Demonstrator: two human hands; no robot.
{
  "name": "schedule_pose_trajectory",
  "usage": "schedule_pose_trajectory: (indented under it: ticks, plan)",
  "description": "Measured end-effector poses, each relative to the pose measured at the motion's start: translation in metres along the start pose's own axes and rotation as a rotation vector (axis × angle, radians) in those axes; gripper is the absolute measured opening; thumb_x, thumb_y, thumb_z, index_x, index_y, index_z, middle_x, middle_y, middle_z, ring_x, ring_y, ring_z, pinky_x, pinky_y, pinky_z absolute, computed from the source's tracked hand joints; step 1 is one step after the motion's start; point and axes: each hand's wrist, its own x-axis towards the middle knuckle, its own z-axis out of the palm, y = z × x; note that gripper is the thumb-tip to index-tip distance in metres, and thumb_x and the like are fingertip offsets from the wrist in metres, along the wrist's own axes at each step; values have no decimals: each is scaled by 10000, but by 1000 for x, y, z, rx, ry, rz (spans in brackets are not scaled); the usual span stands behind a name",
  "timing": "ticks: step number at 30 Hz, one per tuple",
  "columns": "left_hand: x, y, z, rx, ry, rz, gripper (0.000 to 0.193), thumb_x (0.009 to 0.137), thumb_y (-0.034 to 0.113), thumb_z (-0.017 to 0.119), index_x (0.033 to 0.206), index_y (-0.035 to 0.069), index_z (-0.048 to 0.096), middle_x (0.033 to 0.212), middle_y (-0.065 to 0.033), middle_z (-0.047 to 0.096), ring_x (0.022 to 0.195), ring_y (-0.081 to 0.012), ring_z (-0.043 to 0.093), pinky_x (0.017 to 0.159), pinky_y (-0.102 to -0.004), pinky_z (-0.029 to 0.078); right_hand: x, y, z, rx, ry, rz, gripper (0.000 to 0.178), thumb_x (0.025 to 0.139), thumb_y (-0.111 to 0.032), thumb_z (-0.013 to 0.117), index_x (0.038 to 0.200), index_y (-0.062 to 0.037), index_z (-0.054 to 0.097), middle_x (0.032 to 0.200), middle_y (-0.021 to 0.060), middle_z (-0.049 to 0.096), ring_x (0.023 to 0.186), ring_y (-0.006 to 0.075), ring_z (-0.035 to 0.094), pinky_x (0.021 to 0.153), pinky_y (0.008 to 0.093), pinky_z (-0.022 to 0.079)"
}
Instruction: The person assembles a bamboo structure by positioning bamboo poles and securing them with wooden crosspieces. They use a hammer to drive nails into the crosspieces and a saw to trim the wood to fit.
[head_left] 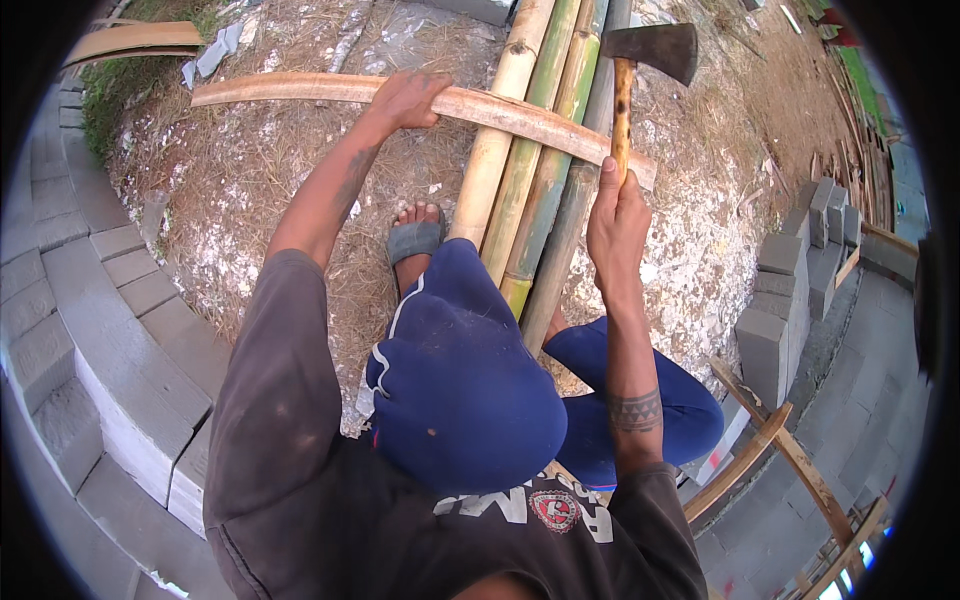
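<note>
Head view:

Left hand (pixel 410 100): closed over a wooden board, gripping it between its far left end and the poles; forearm tattooed.

Right hand (pixel 617 215): wrapped around the lower part of a hatchet's handle; patterned tattoo band on the forearm.

Wooden board (pixel 530 121): long, pale reddish-brown, slightly bowed in the picture; lies crosswise over the bamboo poles, its left end out beyond them over the ground, its right end behind the right hand.

Hatchet (pixel 624 95): pale handle with dark scorch-like marks, held upright in the picture; dark metal head at the top, cutting edge toward the right. Contact between hatchet and board: cannot tell.

Bamboo poles (pixel 492 150): four, side by side, running lengthwise away from the person; one pale yellow, two greenish, one grey at the right.

Ground (pixel 285 190): dry straw with white flecks.

Sandal (pixel 414 239): grey, on the left foot, just left of the poles.

Trousers (pixel 470 360): dark blue, knees bent.

Grey blocks (pixel 125 335): in rows at the left; further grey blocks (pixel 765 350) stacked at the right.

Timber strips (pixel 808 477): crossing, lower right.

Curved boards (pixel 140 40): upper left, beside pale stone pieces (pixel 220 50).
</note>
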Motion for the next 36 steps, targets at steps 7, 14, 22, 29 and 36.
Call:
schedule_pose_trajectory:
  ticks: [7, 14, 22, 29, 36]
  plan:
    - [20, 22, -11, -56, -65, 13, 641, 710, 177, 746, 1331, 96, 611, 1202, -141, 735, 1071, -398, 694, 909, -503, 566, -11, 74, 86, -199, -196, -64, 387, 1087, -325, 523, 988, 45, 579, 817, 397, 643, 749, 554, 669, 610, 603, 498]
    - [8, 11, -19, -6, -97, -45, 578, 716, 159, 738, 1276, 95, 610, 1150, -154, 737, 1061, -395, 695, 886, -520, 563, 12, -11, 36, -80, -109, -44, 450, 1104, -342, 505, 903, 49, 596, 744, 342, 636, 712, 537, 644, 607, 565, 485]
    - [5, 23, -1, -24, -90, 36, 596, 692, 136, 749, 1265, 65, 600, 1174, -157, 723, 1113, -387, 683, 936, -508, 543, -8, 59, 78, -315, -293, 36, 452, 1078, -365, 527, 1001, 67, 638, 825, 427, 639, 839, 590, 665, 764, 640, 526]
    - [3, 1, -8, -59, 3, 63, 503, 701, 110, 732, 1181, 53, 592, 1123, -164, 716, 1111, -402, 662, 932, -526, 506, -13, 17, 65, -132, -169, 9, 489, 1081, -378, 538, 927, 79, 621, 768, 402, 641, 799, 572, 674, 704, 627, 521]
    - [18, 16, -22, -32, -134, 51, 748, 735, 170, 785, 1418, 47, 508, 1369, -206, 619, 1351, -394, 539, 1101, -539, 413, -17, 78, 69, -303, -265, 32, 519, 1072, -418, 533, 958, 77, 640, 809, 397, 650, 821, 587, 652, 707, 627, 528]
